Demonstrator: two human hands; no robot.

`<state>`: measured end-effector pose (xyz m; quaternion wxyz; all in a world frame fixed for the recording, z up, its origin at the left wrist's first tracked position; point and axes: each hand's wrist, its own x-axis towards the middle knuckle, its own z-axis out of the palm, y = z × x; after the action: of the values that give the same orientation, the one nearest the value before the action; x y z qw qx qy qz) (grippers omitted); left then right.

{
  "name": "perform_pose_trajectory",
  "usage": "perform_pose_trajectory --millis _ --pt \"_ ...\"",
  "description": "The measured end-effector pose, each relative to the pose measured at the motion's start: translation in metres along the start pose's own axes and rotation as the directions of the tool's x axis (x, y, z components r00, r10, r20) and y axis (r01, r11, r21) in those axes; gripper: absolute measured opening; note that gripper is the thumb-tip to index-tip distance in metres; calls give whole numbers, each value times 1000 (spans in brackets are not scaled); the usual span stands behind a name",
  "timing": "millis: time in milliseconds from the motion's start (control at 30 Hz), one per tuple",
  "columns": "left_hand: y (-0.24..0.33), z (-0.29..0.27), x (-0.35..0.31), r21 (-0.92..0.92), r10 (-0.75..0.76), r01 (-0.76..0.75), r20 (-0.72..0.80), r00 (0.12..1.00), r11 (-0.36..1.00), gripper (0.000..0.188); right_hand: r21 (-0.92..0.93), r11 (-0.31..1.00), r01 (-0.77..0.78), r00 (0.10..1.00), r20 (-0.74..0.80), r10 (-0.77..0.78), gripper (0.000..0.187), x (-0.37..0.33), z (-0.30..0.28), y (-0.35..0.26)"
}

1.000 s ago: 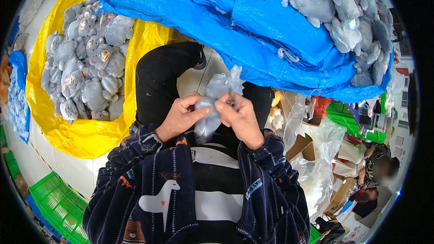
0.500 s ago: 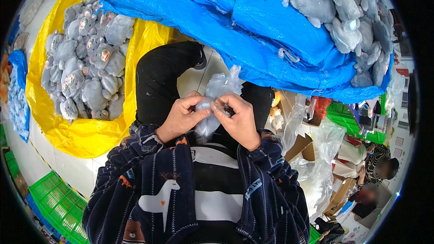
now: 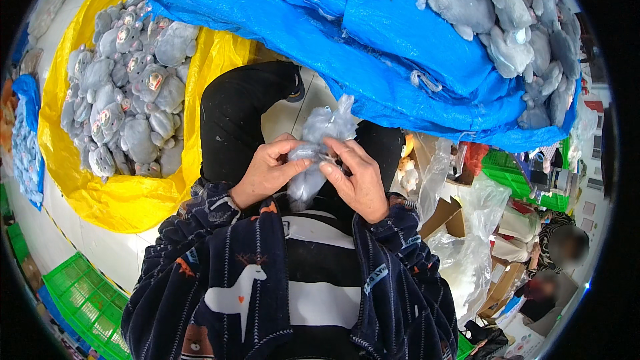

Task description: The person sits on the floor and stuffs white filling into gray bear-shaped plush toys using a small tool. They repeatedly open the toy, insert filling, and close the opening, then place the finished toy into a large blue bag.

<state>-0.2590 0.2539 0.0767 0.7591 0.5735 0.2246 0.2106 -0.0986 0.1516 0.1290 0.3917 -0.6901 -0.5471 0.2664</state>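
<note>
The grey toy (image 3: 325, 123) lies between the two hands, over the gap between the knees. The left hand (image 3: 262, 170) pinches its near left side between thumb and fingers; the right hand (image 3: 360, 180) has its thumb and forefinger at the toy's right side, but whether they grip anything I cannot tell. The step seems to be fine fingertip work on its middle; the next move likely calls for a steady left hold. Left of the hands stands a yellow sack (image 3: 127, 212); beyond them, a blue sheet (image 3: 393, 60).

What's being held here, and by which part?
A grey plush piece, pinched at its middle by the left hand; whether the right hand grips too is unclear.
</note>
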Motion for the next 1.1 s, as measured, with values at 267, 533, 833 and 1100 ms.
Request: perform_pose_trajectory --millis 267,533,833,1100 --pt "0 -1 0 10 3 -3 5 1000 1000 20 -108 990 88 995 -41 -93 29 -2 8 3" --pt "1 -1 0 18 -21 21 10 1000 1000 20 64 998 -1 998 -55 4 22 -2 11 4" --pt "-18 -29 -23 -666 -281 129 -126 952 735 28 770 570 -288 813 -118 570 33 -23 -5 43" --pt "-8 -23 -35 -555 -439 340 -51 897 759 55 529 754 -389 885 -12 465 24 -26 19 28"
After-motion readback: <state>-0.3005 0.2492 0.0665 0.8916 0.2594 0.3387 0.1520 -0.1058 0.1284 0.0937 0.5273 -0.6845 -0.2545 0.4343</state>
